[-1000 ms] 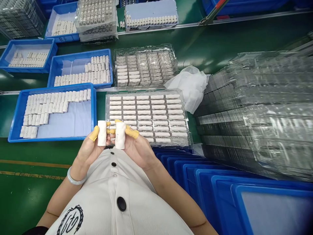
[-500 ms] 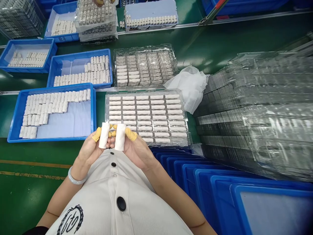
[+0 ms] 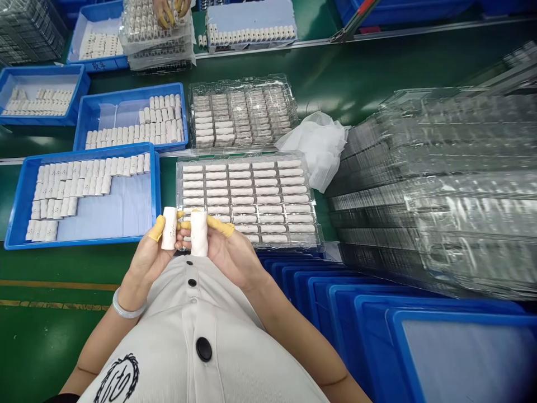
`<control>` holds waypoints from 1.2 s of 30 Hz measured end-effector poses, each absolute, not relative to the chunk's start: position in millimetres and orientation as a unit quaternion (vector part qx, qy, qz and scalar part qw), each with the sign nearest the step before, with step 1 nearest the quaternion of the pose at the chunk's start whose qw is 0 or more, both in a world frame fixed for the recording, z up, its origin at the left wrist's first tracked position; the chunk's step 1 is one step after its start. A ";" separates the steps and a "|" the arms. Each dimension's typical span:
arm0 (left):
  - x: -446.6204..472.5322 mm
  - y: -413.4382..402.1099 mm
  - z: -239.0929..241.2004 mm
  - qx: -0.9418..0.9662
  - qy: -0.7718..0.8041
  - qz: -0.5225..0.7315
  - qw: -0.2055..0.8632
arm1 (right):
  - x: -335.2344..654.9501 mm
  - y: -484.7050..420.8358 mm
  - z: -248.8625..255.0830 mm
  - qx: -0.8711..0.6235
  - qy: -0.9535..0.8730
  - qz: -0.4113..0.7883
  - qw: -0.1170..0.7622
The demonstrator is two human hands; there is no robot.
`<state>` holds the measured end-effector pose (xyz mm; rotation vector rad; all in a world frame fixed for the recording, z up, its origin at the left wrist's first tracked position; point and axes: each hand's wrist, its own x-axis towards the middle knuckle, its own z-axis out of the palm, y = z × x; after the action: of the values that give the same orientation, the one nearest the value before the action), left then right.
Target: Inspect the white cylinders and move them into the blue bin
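Since the earlier frame, left white cylinder (image 3: 169, 228) has turned: it looked plain and tilted, now stands near upright with its marked side showing. Another person's hands (image 3: 165, 17) also show more at the far edge.

I have left hand (image 3: 146, 254) pinching that cylinder, right hand (image 3: 231, 256) pinching right white cylinder (image 3: 199, 234); pieces side by side, fingers between. Yellow finger cots (image 3: 156, 228) on both hands. Just beyond the grip: clear tray (image 3: 311, 240) with rows of white pieces (image 3: 241, 183). Left of the grip, blue bin (image 3: 155, 184), part filled. Right and nearer me, nested blue bins (image 3: 373, 336); farther right, stack of clear trays (image 3: 440, 196). Past the near tray, second clear tray (image 3: 290, 101), loaded; crumpled white sheets (image 3: 312, 145) to its right, second blue bin (image 3: 172, 147) to its left. Farthest out, those other hands sit over a tray pile (image 3: 157, 49).
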<state>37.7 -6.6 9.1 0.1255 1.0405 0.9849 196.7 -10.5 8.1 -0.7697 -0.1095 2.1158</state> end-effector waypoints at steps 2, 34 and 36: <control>38.5 -7.3 8.0 0.068 0.475 0.453 0.752 | 196.4 -10.1 8.3 -0.312 -0.059 0.841 0.438; 60.8 -8.4 -30.7 0.385 0.593 0.317 0.632 | 204.1 -23.8 -41.5 -0.474 -0.185 0.713 0.482; 66.7 -5.5 -33.3 0.418 0.601 0.276 0.622 | 228.6 -28.0 -59.2 -0.534 -0.271 0.668 0.441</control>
<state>66.7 -5.5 -33.3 0.9611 1.3815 0.6340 228.6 -28.0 -59.2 -1.3258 -0.6729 1.6596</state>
